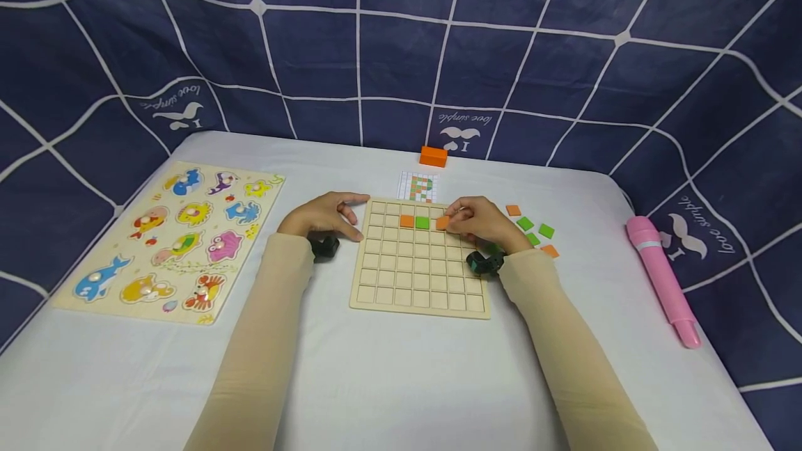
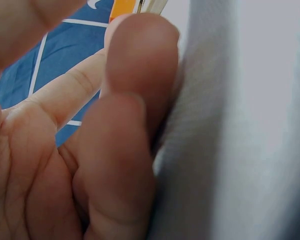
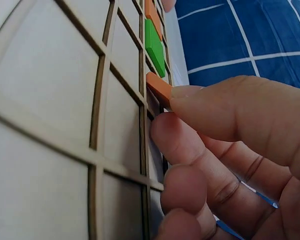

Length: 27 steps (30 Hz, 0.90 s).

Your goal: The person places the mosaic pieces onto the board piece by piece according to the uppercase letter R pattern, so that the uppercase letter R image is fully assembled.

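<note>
A square wooden grid board (image 1: pixel 402 280) lies on the table between both hands. In one of its upper rows sit an orange tile (image 1: pixel 407 221) and, to its right, a green tile (image 1: pixel 422 223). The right hand (image 1: pixel 481 220) pinches another orange tile (image 3: pixel 159 89) between thumb and fingers, tilted at the board just right of the green one. At the board's left edge is the left hand (image 1: pixel 326 214), index finger reaching the upper corner and thumb lower on the side. Its other fingers bend loosely, with nothing seen held in the left wrist view.
Several loose tiles (image 1: pixel 525 223), green and orange, lie right of the right hand. Behind the board are a pattern card (image 1: pixel 420 186) and an orange block (image 1: pixel 434 156). A sea-animal puzzle board (image 1: pixel 144 256) is at left; a pink microphone-shaped object (image 1: pixel 664 280) lies at right.
</note>
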### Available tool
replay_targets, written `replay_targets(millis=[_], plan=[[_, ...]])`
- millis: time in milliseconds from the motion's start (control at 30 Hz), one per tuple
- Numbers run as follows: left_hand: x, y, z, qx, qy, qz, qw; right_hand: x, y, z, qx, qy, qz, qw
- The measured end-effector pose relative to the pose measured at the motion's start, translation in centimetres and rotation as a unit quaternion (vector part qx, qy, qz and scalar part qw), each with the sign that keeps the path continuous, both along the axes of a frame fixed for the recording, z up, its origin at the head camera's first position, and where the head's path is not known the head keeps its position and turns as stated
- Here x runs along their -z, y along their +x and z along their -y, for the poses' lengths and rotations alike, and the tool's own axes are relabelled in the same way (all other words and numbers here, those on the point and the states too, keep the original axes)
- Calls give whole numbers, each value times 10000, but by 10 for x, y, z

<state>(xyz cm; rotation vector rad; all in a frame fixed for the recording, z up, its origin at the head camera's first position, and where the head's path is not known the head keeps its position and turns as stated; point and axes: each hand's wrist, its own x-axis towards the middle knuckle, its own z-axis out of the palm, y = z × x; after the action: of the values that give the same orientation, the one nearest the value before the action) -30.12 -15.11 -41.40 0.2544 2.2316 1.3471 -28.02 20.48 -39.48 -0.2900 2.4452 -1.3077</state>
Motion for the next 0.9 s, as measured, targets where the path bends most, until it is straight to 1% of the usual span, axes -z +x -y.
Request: replay_targets(millis=[200, 400, 633, 767, 900], plan=[[-1, 0, 0, -23, -17, 13, 10000, 0, -2, 5, -79, 111, -94, 9999], [0, 0, 0, 32, -28, -67, 10000, 2, -4, 8, -135, 234, -63, 9996], [0, 0, 0, -19, 17, 8, 10000, 2, -5, 10, -169, 401, -43, 9990], [-1, 0, 1, 3, 2, -1, 10000, 2, -4, 9, -218, 401, -77, 9989], [-1, 0, 1, 16, 12, -16, 10000, 2, 0, 5, -296, 314, -213, 9988]])
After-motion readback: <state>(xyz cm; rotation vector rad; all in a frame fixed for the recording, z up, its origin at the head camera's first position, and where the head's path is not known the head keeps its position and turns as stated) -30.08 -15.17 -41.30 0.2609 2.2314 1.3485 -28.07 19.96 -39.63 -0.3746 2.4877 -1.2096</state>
